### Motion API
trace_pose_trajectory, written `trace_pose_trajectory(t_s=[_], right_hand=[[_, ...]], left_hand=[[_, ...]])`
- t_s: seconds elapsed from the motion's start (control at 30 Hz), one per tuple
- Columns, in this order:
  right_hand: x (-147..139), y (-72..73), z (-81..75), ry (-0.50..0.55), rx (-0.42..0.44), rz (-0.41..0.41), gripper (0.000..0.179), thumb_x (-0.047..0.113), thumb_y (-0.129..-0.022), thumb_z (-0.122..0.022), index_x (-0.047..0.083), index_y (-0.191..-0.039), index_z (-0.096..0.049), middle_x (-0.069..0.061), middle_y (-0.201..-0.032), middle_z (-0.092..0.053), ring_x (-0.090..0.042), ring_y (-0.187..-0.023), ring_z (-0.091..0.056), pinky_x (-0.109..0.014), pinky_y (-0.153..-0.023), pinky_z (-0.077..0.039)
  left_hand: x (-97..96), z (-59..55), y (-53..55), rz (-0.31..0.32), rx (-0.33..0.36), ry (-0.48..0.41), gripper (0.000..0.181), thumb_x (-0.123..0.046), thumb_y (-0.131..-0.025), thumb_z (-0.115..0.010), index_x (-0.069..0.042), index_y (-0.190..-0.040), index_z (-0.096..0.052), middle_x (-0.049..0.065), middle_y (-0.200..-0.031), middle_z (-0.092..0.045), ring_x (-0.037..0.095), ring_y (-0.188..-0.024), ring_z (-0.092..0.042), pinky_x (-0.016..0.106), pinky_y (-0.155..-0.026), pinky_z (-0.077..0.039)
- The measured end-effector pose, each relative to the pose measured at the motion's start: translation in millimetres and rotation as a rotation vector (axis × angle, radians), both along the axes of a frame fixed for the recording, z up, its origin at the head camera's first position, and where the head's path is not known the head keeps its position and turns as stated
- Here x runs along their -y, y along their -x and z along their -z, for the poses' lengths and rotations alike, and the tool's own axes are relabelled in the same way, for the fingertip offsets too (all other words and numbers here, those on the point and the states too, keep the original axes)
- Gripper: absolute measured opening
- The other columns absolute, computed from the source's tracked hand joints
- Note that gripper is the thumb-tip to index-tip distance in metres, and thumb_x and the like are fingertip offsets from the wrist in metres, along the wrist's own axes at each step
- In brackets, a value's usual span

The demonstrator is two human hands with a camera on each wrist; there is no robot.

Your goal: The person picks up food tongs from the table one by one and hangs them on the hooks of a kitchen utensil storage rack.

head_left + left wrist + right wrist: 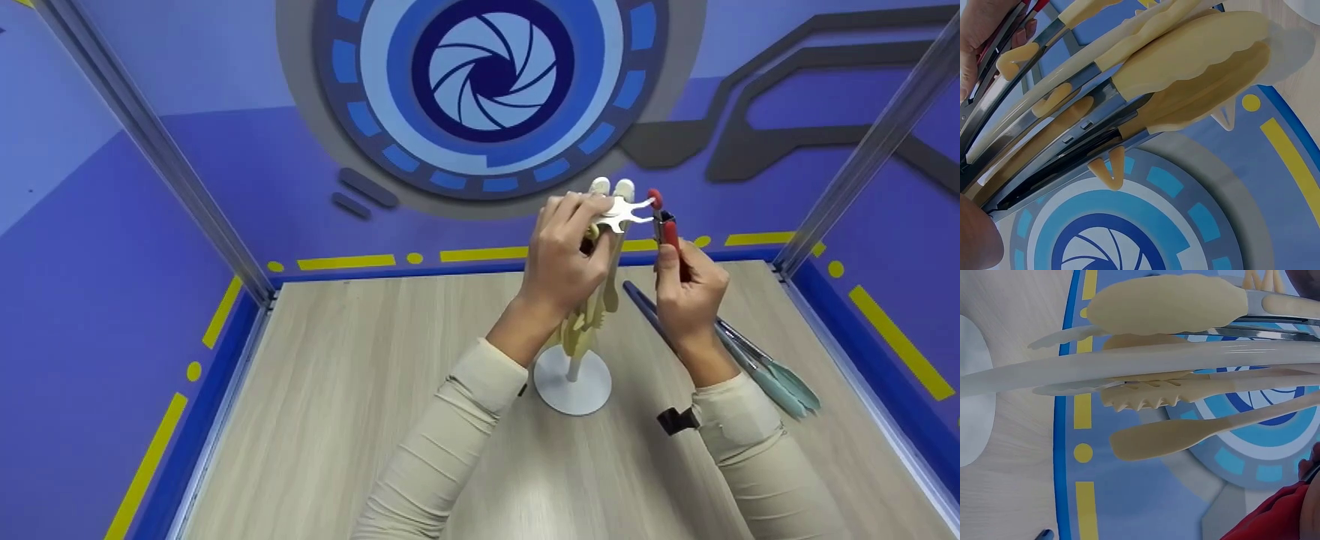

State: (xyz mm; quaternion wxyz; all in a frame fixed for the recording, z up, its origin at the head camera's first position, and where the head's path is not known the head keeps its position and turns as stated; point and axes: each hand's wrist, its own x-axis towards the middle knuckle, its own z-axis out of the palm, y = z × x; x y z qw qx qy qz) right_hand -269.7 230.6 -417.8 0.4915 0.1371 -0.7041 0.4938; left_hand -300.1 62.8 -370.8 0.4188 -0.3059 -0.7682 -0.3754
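A white utensil stand [555,390] rises from a round base, with a hooked rack at its top. Several utensils with beige heads hang from it, among them tongs [1190,62], a toothed spoon-like server [1145,394] and a spatula [1157,439]. My left hand [559,244] grips the stand's top, fingers over the rack and thumb lower down. Beside the rack hooks, my right hand [690,289] pinches a metal tool with red-and-black handles [670,231]; its exact kind is unclear. Its red upper end touches or nearly touches a hook.
Tongs with teal heads [787,386] lie on the wooden table [360,390] at the right, partly hidden behind my right forearm. A dark bar-like handle [637,300] lies there too. Patterned walls [225,172] and metal frame posts [161,142] bound the table.
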Motion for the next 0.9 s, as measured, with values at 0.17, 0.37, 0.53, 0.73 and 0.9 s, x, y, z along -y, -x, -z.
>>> trace_pose_trajectory(t_s=[0.17, 0.37, 0.53, 0.73, 0.9], right_hand=[[0.1, 0.0, 0.1, -0.001, -0.012, 0.008, 0.011, -0.004, -0.093, -0.065, -0.012, -0.089, -0.070, -0.017, -0.065, -0.054, 0.007, -0.061, -0.042, -0.009, -0.055, -0.032], [1.0, 2.7, 1.6, 0.007, -0.022, -0.013, 0.011, -0.005, -0.092, -0.066, -0.013, -0.085, -0.068, -0.019, -0.064, -0.054, 0.007, -0.060, -0.042, -0.008, -0.054, -0.032], [1.1, 5.7, 2.8, 0.014, -0.009, -0.018, 0.012, -0.005, -0.093, -0.065, -0.013, -0.086, -0.069, -0.019, -0.064, -0.054, 0.007, -0.059, -0.043, -0.008, -0.054, -0.033], [1.7, 6.5, 5.7, 0.010, 0.019, -0.014, 0.013, -0.003, -0.095, -0.064, -0.013, -0.089, -0.069, -0.017, -0.065, -0.055, 0.007, -0.059, -0.043, -0.008, -0.053, -0.034], [1.7, 6.2, 9.8, 0.002, 0.012, -0.012, 0.012, -0.005, -0.094, -0.064, -0.013, -0.087, -0.069, -0.020, -0.064, -0.056, 0.007, -0.059, -0.043, -0.008, -0.054, -0.034]], left_hand=[[-0.3, -1.0, -0.5, 0.004, 0.012, 0.007, 0.025, -0.012, -0.090, -0.066, -0.013, -0.115, -0.071, 0.001, -0.111, -0.071, 0.018, -0.098, -0.058, 0.026, -0.091, -0.046], [0.0, -1.1, -1.3, 0.001, 0.012, 0.003, 0.025, -0.012, -0.091, -0.066, -0.013, -0.115, -0.072, 0.002, -0.111, -0.071, 0.018, -0.099, -0.058, 0.026, -0.093, -0.047], [0.8, -1.0, -1.8, 0.003, -0.002, -0.010, 0.025, -0.014, -0.093, -0.065, -0.012, -0.117, -0.072, 0.003, -0.115, -0.071, 0.018, -0.104, -0.059, 0.025, -0.098, -0.046], [1.9, -0.4, -2.0, 0.008, -0.016, -0.013, 0.024, -0.016, -0.094, -0.066, -0.012, -0.117, -0.073, 0.003, -0.117, -0.071, 0.018, -0.107, -0.060, 0.024, -0.100, -0.045], [2.2, -0.3, -3.1, 0.012, -0.033, -0.014, 0.022, -0.016, -0.094, -0.066, -0.011, -0.114, -0.074, 0.003, -0.115, -0.071, 0.019, -0.105, -0.060, 0.025, -0.100, -0.046]])
